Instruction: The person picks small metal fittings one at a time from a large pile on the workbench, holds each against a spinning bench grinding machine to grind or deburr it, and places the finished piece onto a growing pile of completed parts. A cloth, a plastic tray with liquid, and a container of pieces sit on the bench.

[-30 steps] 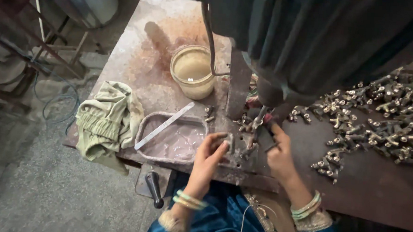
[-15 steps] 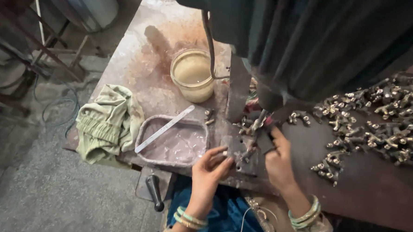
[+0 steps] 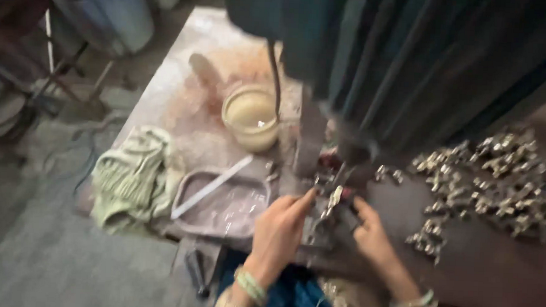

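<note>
We pinch the small brass part [image 3: 334, 198] between left hand [image 3: 280, 230] and right hand [image 3: 374, 234]. We judge it best seated squarely under the machine head [image 3: 353, 154], fingertips clear.

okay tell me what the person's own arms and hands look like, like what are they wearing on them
Both hands are bare, no gloves. The left hand has a stack of thin bangles at the wrist, pale green and light-coloured. The right hand has a similar stack, greenish and metallic-looking. No sleeves show on the forearms. The picture is blurred, so finer detail such as rings cannot be told.
</note>
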